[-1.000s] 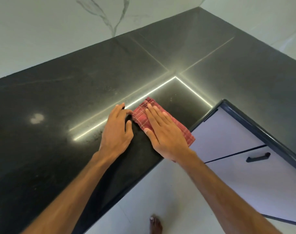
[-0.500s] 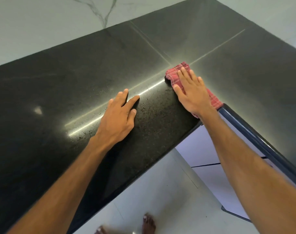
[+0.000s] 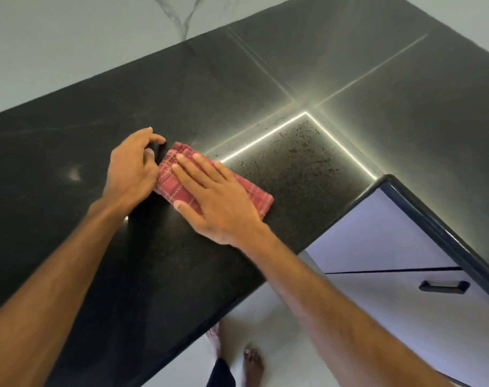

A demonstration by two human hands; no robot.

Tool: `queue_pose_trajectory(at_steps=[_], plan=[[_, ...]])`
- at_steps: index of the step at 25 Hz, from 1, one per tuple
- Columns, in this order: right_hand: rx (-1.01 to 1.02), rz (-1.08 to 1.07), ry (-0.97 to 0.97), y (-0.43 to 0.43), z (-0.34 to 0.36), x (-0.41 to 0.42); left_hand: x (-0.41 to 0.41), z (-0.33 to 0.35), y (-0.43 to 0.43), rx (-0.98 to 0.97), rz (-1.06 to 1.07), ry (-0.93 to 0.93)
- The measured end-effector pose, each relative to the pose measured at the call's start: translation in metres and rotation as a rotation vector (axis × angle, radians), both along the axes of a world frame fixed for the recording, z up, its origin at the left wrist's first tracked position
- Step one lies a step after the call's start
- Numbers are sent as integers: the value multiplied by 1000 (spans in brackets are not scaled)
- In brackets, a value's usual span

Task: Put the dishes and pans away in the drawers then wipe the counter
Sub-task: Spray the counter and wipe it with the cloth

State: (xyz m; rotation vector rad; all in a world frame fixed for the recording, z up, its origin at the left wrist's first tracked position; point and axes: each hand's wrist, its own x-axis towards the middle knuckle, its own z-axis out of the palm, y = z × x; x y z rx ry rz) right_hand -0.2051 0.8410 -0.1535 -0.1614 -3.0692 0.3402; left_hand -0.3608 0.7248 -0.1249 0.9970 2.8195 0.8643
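A folded red checked cloth (image 3: 179,174) lies flat on the black stone counter (image 3: 265,79), near its middle. My right hand (image 3: 212,199) presses down on the cloth with straight, spread fingers. My left hand (image 3: 131,166) sits on the counter just left of the cloth, its fingers loosely curled and its fingertips at the cloth's far left edge. I cannot tell whether the left fingers touch the cloth. No dishes or pans are in view.
The counter bends in an L, with bright strip-light reflections (image 3: 265,135) across it. White drawer fronts with a black handle (image 3: 444,286) sit under the right wing. A marbled white wall (image 3: 70,37) backs the counter. My bare feet (image 3: 251,364) stand on the pale floor.
My right hand has slid the cloth from the inner corner back leftward to beside my left hand. My left hand's fingers went from flat to loosely curled.
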Motion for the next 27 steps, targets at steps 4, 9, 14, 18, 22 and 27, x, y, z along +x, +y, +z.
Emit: queue_pose_trajectory(at_steps=[4, 9, 14, 18, 22, 27], plan=[[-1, -220, 24, 113, 3, -20, -14, -2, 16, -30, -44, -11], [37, -597, -36, 231, 4, -39, -29, -6, 18, -50, -68, 11], [27, -426, -29, 137, 9, -69, -52, -1, 17, 43, -85, -54], [7, -51, 25, -10, 5, -105, -73, 12, 0, 264, 259, -119], [-34, 49, 49, -4, 0, -129, -83, 1, -9, 177, 293, -126], [37, -225, 49, 146, 1, -150, -82, -6, 20, -131, 85, -82]])
